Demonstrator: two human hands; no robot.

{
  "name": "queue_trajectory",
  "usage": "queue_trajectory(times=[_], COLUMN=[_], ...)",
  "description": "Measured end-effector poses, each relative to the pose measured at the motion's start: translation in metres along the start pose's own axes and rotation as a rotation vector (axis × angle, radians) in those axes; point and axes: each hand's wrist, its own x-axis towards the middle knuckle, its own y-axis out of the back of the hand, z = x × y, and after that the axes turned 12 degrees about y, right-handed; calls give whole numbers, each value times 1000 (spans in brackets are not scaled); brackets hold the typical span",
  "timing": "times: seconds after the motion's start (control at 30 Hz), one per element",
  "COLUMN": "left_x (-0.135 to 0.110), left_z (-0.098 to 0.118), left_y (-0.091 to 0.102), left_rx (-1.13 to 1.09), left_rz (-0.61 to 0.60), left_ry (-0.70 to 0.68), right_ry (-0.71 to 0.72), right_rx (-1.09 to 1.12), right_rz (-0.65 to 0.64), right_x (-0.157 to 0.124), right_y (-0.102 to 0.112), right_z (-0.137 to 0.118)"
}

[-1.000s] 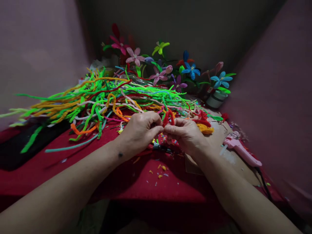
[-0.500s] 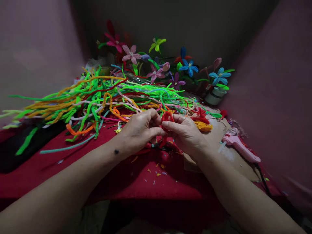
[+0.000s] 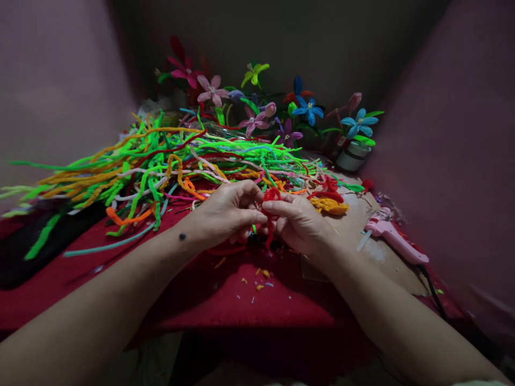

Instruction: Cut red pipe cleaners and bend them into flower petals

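Between my two hands is a red pipe cleaner (image 3: 271,195), bent into a loop at the top with an end hanging below the fingers. My right hand (image 3: 300,220) pinches it with the thumb laid across the loop. From the other side, my left hand (image 3: 233,212) has its thumb and fingers closed on the same red piece; the exact grip is partly hidden. Just beyond the hands spreads a big heap of pipe cleaners (image 3: 241,153) in green, orange, white and red. An orange bundle (image 3: 332,207) lies close to the right hand.
A pink glue gun (image 3: 394,238) rests on a cardboard sheet (image 3: 374,273) at the right. Pipe-cleaner flowers (image 3: 251,120) stand at the back, some by a jar (image 3: 353,156). Small scraps (image 3: 261,273) dot the red cloth (image 3: 225,305).
The hands stay together and shift slightly left in the picture, as the whole view does a little. The red loop looks narrower, and its lower end hangs more plainly.
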Motion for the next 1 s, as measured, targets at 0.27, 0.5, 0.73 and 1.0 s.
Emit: queue_trajectory(times=[0.27, 0.5, 0.73, 1.0], left_x=[0, -1, 3, 6], left_z=[1, -3, -4, -9], left_y=[3, 2, 12, 17], left_rx=[12, 23, -113, -167], left_rz=[-67, -45, -114, -237], left_ry=[61, 22, 58, 13], right_ry=[-19, -4, 36, 49], right_rx=[-19, 29, -67, -41], right_rz=[-3, -33, 13, 4], right_x=[-1, -1, -5, -5], right_y=[-2, -1, -9, -9], right_z=[-2, 5, 2, -1])
